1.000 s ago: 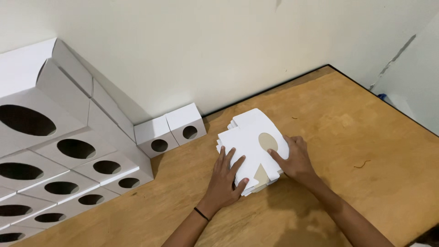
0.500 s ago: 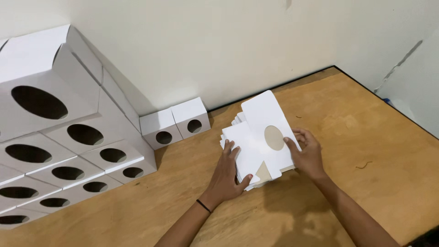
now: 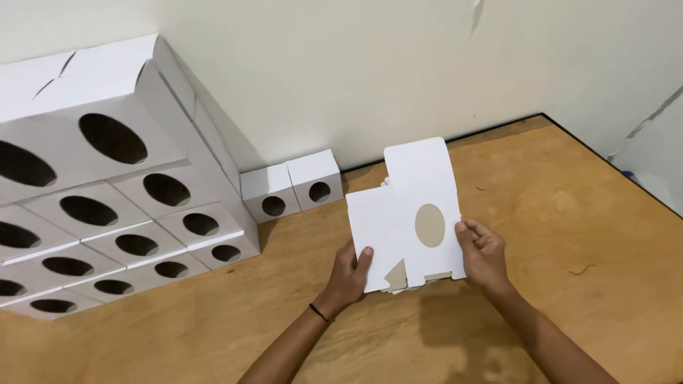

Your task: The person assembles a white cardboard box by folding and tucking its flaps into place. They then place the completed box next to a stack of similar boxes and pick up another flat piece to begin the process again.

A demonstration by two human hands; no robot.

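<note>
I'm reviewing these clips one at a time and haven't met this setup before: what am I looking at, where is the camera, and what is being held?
There is no machine here. A person works with two bare hands, and the one camera sits on their head, looking down at a wooden table against a pale wall. The left hand and the right hand together hold up a flat, unfolded white cardboard box blank with an oval cut-out; a few more blanks seem to lie just behind it. On the left stands a stepped stack of folded white boxes, each with an oval hole in its front. Two small boxes of the same kind stand side by side by the wall.
</note>
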